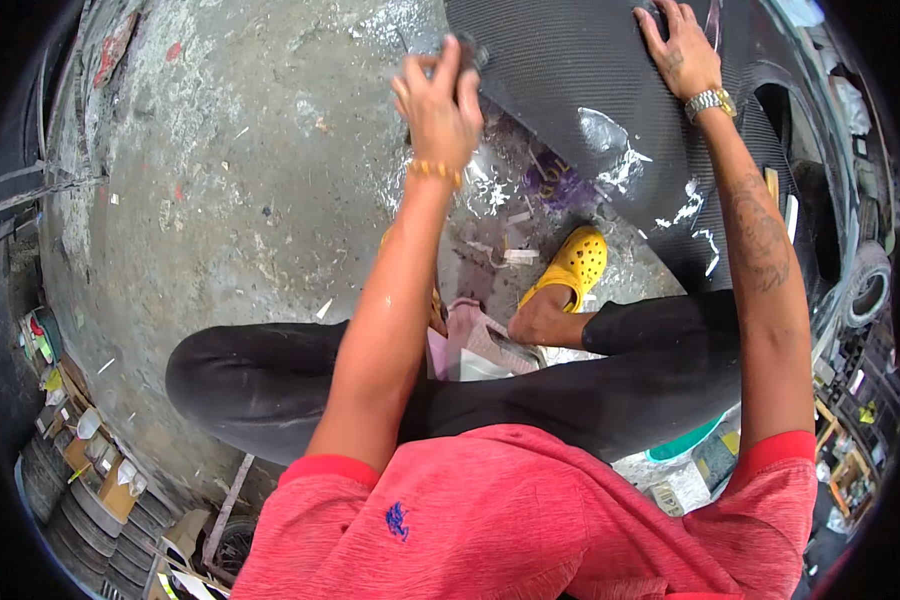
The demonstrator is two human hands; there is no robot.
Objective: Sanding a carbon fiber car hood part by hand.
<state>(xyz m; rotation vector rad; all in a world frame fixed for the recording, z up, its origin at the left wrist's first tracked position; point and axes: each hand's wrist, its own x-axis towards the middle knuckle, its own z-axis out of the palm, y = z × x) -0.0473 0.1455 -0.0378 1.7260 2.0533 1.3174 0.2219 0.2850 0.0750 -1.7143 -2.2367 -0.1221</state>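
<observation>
My left hand (436,108) is closed around a small dark tool, pressed at the left edge of a black carbon-weave sheet (570,70) that covers a curved car panel. A beaded bracelet is on that wrist. Farther right, my right hand (678,50) lies flat with fingers spread on the same sheet, a metal watch on its wrist. What exactly the left hand grips is partly hidden by its fingers.
I squat on a rough concrete floor (240,200) in black trousers and a yellow clog (573,263). Shiny film scraps (490,190) lie under the sheet. A car wheel (867,285) is at right, stacked tyres (80,520) and clutter at lower left.
</observation>
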